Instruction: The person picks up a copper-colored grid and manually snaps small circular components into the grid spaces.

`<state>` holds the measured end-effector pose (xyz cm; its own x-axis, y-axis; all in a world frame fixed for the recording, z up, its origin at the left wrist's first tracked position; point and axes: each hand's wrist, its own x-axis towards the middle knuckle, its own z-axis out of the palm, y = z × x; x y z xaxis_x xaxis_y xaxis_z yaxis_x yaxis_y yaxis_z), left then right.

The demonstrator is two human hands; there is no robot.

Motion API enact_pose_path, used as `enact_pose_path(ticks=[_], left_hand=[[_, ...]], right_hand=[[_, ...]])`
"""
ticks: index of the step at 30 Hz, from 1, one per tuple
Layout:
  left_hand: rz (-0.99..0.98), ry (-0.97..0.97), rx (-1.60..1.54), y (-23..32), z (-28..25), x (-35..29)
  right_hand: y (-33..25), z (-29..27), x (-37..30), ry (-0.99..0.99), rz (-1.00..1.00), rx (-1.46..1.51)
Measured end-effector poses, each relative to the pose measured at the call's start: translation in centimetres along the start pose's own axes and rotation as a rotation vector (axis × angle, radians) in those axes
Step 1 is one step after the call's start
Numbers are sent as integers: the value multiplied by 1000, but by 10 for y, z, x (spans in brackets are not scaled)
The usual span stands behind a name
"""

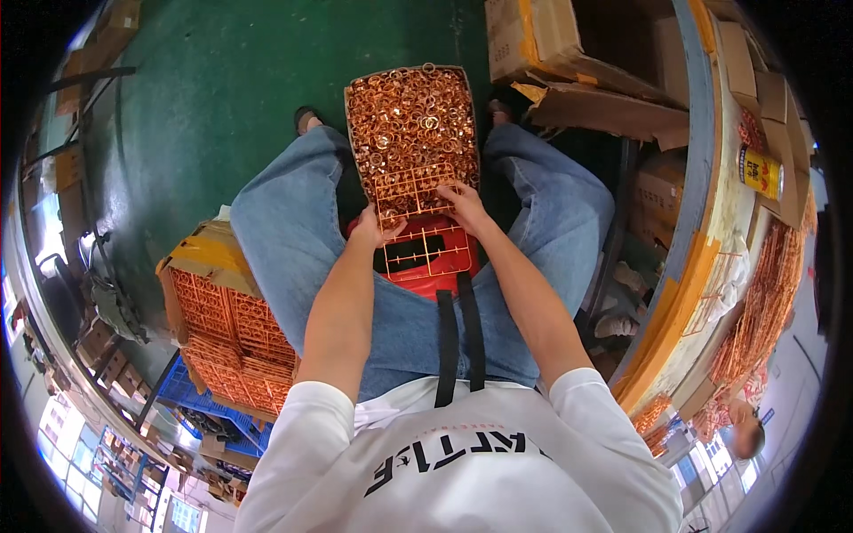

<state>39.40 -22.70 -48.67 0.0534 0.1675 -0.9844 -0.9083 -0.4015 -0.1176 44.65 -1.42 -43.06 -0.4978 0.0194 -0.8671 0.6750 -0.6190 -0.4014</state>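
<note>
A copper-coloured wire rack [428,252] with square openings lies between my two hands. Its far part reaches over a carton [349,133] heaped with shiny copper-coloured rings [410,115]; the near part lies above a red surface [410,282] between my thighs. My left hand [378,227] is closed at the rack's left edge, thumb toward its middle. On the other side, my right hand [464,209] pinches the right edge, fingertips at the bars. Whether either hand also holds a ring is too small to make out.
To my left, a box [213,253] with stacked copper-coloured racks [235,333] stands on a blue crate [182,386]. At right are a workbench [684,293] with a yellow can [761,172] and copper-coloured pieces [766,302], and open cardboard boxes [560,44]. The floor [240,80] is green.
</note>
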Motion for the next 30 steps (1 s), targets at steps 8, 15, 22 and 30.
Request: enact_pose_path(ticks=[8, 15, 22, 30], left_hand=[[-116, 134, -190, -5, 7, 7], [-81, 144, -221, 1, -1, 20], [-63, 210, -265, -1, 11, 14], [-41, 60, -227, 11, 17, 3]], right_hand=[[-8, -3, -3, -13, -66, -18], [-10, -2, -1, -27, -87, -7], [-6, -10, 3, -14, -91, 15], [-12, -7, 2, 35, -102, 12]])
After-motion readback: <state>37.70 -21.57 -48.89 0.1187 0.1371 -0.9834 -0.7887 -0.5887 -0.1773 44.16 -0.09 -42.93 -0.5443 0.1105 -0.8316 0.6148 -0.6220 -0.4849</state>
